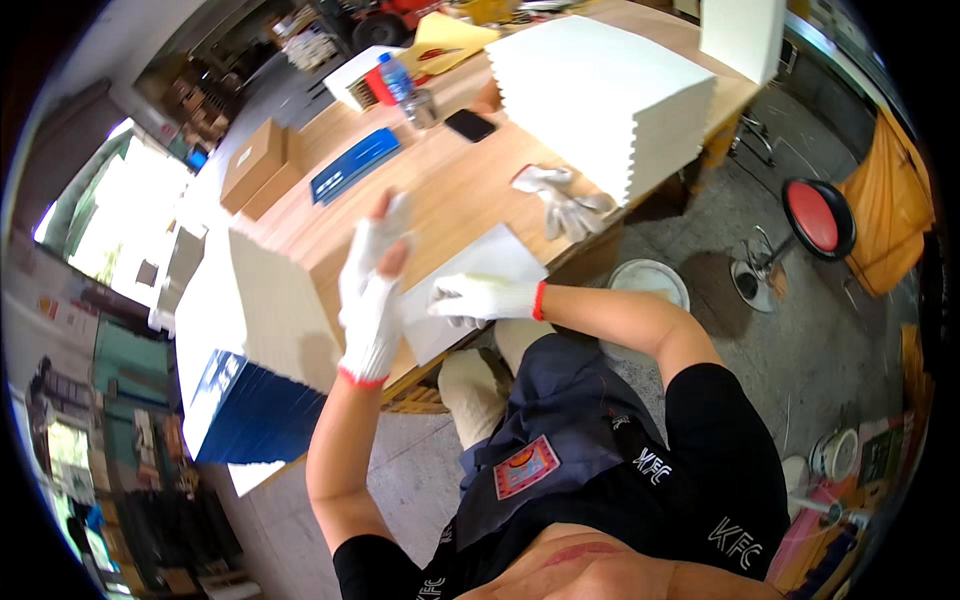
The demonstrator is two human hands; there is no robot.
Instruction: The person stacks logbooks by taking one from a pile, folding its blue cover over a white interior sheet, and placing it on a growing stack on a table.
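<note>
Head: two hands (376, 290) (484, 298), one grey sheet (490, 256).

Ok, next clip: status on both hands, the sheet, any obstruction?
Left hand raised, open, blurred. Right hand over pale sheet, grip unclear. Sheet flat on table; loose white glove beside it, not on it.

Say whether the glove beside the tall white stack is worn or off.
Off: the glove lies on the table, with no arm leading into it.

The gloved right grip (484, 298) is over a pale sheet (508, 250), the left grip (372, 278) just beside.
</note>
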